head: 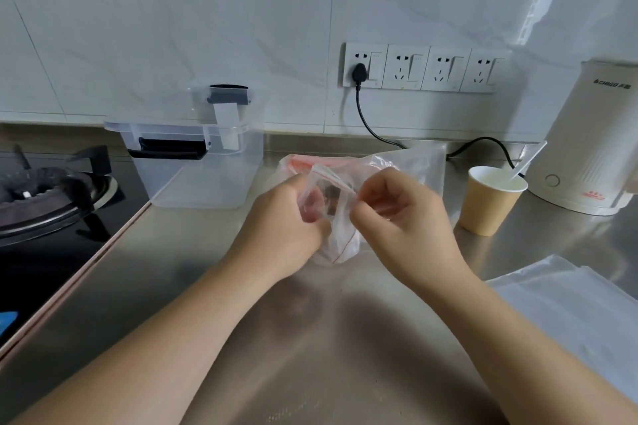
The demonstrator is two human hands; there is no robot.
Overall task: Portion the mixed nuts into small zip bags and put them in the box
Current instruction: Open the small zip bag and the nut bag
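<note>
Your left hand (293, 214) and right hand (390, 207) pinch small zip bag (328, 193) above bench (328, 338), few nuts inside. Box (196, 166) behind-left looks empty, lid off. Seal bag, drop in; most portions likely remain.

One clear box (203, 162), one paper cup (490, 200), four wall sockets (423, 67) (one occupied).

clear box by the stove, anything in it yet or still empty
Empty, as far as shows: the clear box has see-through walls with no bags inside, and its lid sits ajar on top.
</note>
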